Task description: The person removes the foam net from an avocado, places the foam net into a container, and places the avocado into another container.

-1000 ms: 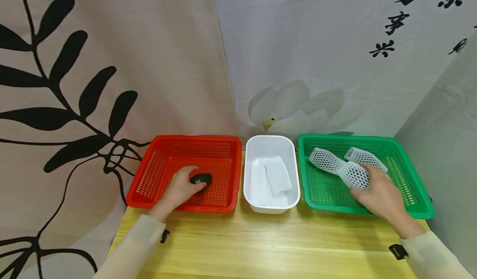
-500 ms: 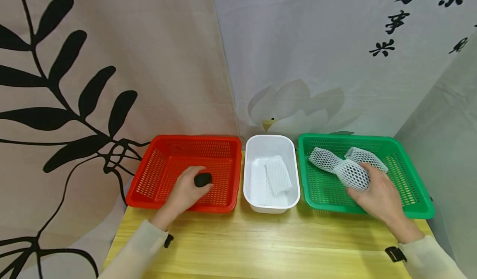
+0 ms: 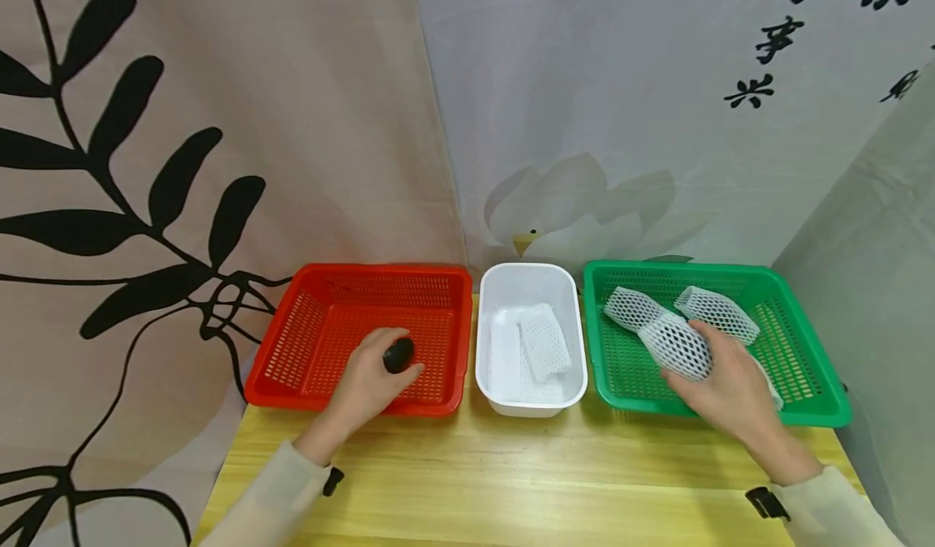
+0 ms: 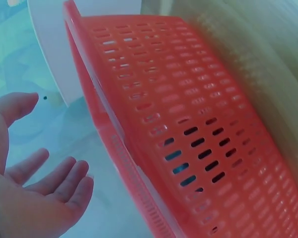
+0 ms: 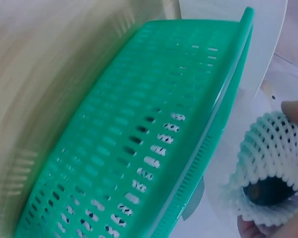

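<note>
Netting [image 3: 675, 347] of white foam sits in my right fingers [image 3: 716, 342], which curl round it at the green basket [image 3: 701, 268]; in its mouth a dark, rounded fruit [image 5: 270, 192], perhaps an avocado, shows. I judge a light, even hold best: firm enough that the fruit can't slip out, gentle enough not to crush the mesh.

My left fingers [image 4: 81, 192] stand loosely spread, well apart from the thumb, gripping nothing that the wrist view shows. From above, a black egg-shaped object [image 3: 398, 355] appears between them, within the outline of the red basket [image 3: 387, 269]; whether I touch it, I cannot tell. Holding it well would want fingers and thumb on opposite sides, since that smooth, rounded surface could roll.
</note>
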`<state>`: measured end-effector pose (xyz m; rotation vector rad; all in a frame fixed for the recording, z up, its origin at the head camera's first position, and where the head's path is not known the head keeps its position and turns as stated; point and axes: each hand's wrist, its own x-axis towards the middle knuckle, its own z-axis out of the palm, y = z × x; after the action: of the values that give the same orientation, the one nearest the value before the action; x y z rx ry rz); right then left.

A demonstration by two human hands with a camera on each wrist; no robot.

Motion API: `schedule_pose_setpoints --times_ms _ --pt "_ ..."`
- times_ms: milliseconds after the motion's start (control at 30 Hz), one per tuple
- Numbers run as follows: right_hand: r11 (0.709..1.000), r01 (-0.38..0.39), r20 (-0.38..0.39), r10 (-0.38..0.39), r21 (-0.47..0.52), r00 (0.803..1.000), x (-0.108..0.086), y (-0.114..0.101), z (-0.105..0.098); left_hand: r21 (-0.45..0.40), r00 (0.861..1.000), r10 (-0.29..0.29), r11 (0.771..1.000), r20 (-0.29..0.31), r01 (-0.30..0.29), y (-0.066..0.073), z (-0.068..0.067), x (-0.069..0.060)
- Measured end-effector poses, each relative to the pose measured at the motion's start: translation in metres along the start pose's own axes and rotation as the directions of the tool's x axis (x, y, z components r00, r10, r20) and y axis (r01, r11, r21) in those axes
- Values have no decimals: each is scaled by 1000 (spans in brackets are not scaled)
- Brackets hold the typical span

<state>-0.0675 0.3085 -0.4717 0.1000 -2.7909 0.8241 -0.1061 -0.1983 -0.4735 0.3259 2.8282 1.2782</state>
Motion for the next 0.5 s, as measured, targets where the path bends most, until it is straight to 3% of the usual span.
schedule_pose_setpoints --times_ms 500 --pt "994 105 -53 -104 26 993 -12 -19 8 45 997 60 997 -55 -57 7 10 -15"
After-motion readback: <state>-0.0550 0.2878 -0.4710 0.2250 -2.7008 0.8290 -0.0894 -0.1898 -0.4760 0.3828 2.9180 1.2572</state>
